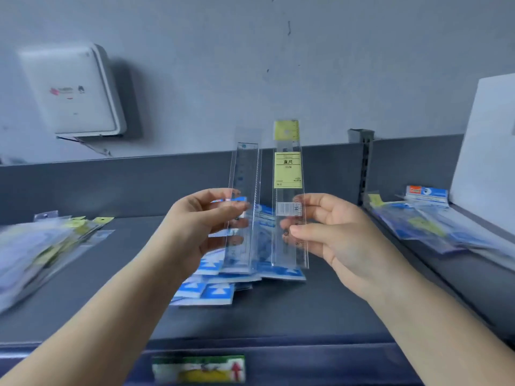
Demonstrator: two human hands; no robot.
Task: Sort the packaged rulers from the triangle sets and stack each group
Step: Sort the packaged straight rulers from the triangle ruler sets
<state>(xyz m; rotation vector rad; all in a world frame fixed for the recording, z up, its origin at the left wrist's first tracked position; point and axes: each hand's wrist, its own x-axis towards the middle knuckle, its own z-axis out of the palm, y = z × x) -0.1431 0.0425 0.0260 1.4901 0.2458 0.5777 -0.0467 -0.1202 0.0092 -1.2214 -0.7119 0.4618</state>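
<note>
Rulers upright: plain ruler [243,196] in left grip [200,221], labelled ruler [289,196] in right grip [331,232].

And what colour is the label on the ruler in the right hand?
Yellow label, seen in the head view.

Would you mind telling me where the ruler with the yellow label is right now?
In the head view, the yellow-label ruler stands upright right of centre, pinched by the right hand, beside the clear ruler held by the left hand.
</note>
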